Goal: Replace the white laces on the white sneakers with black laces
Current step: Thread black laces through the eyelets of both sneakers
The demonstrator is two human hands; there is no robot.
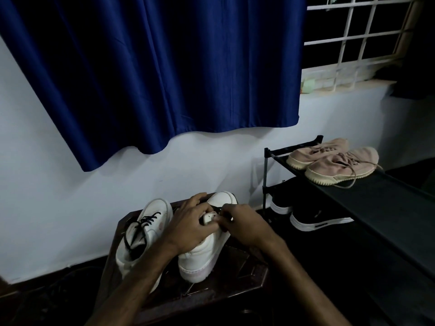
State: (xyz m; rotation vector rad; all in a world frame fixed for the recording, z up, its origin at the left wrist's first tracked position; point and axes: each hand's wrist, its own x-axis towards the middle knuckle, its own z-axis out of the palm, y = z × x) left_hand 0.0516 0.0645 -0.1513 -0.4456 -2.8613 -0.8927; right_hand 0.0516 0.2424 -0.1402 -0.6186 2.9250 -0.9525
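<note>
Two white sneakers stand on a dark wooden stool point(235, 281). The left sneaker point(150, 222) carries a black lace point(143, 222) through its eyelets, with loose ends trailing over the tongue. My left hand point(190, 222) grips the upper of the right sneaker point(207, 252) near its eyelets. My right hand point(244, 224) pinches something small at the same spot, right against my left fingers. A short piece of black lace point(217, 211) shows between the two hands. The lacing area of the right sneaker is hidden under my hands.
A black shoe rack point(376, 201) stands to the right, with a pair of pink sneakers point(339, 163) on top and black shoes point(315, 220) on the shelf below. A blue curtain point(164, 78) hangs above, on a white wall. A barred window point(353, 38) lies at the upper right.
</note>
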